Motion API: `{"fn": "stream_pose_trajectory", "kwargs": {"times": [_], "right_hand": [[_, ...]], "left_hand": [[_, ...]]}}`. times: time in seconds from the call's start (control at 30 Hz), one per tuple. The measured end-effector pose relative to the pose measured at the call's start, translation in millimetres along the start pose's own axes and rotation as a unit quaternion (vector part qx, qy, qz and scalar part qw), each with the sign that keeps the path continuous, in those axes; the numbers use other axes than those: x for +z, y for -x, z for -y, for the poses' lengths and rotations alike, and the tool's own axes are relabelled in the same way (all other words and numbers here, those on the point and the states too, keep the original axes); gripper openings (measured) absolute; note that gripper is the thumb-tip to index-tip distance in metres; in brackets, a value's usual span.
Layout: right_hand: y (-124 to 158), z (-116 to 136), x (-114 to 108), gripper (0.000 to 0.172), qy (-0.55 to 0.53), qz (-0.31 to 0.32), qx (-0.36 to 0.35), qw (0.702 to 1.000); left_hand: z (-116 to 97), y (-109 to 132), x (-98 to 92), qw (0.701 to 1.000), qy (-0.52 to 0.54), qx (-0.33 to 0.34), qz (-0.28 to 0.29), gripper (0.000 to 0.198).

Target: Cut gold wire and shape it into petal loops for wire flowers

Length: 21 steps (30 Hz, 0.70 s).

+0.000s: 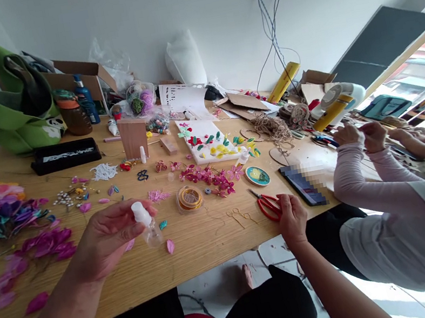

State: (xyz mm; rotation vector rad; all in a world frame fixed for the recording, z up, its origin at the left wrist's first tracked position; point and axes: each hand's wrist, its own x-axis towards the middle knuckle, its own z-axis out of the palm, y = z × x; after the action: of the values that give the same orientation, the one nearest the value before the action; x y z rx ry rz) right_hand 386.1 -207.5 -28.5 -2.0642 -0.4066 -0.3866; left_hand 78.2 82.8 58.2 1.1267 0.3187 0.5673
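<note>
My left hand (pixel 105 235) is closed around the white spray top of a small clear spray bottle (pixel 152 234), held upright over the near left of the table. My right hand (pixel 292 216) grips the handle ends of red-handled pliers (pixel 268 208), whose pointed tips aim away to the left at the table. Just left of the pliers lie thin gold wire pieces (pixel 242 216). A pink petal (pixel 170 246) and a small teal piece (pixel 163 225) lie near the bottle. Beyond them stands a clear round case of gold wire (pixel 190 198), with magenta flowers (pixel 216 177) behind it.
Purple and pink petals (pixel 46 243) spread at the left. A white foam board (pixel 192 135) holds colourful flowers. A small dish (pixel 258 176) and a phone (pixel 302 185) lie at the right. A co-worker's sleeved arms (pixel 349 167) rest beside the phone. A green bag (pixel 11 117) stands back left.
</note>
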Motion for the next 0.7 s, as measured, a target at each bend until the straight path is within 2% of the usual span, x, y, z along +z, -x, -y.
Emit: {"fn": "stream_pose_trajectory", "kwargs": {"times": [0.47, 0.7], "right_hand": [[-0.4, -0.9, -0.2, 0.057, 0.001, -0.002, -0.004, 1.0], [-0.4, -1.7, 0.1, 0.056, 0.002, -0.002, -0.003, 1.0]], "left_hand": [[-1.9, -1.1, 5.5, 1.0, 0.01, -0.009, -0.014, 0.027], [-1.4, -2.1, 4.9, 1.0, 0.006, -0.013, -0.002, 0.028]]}}
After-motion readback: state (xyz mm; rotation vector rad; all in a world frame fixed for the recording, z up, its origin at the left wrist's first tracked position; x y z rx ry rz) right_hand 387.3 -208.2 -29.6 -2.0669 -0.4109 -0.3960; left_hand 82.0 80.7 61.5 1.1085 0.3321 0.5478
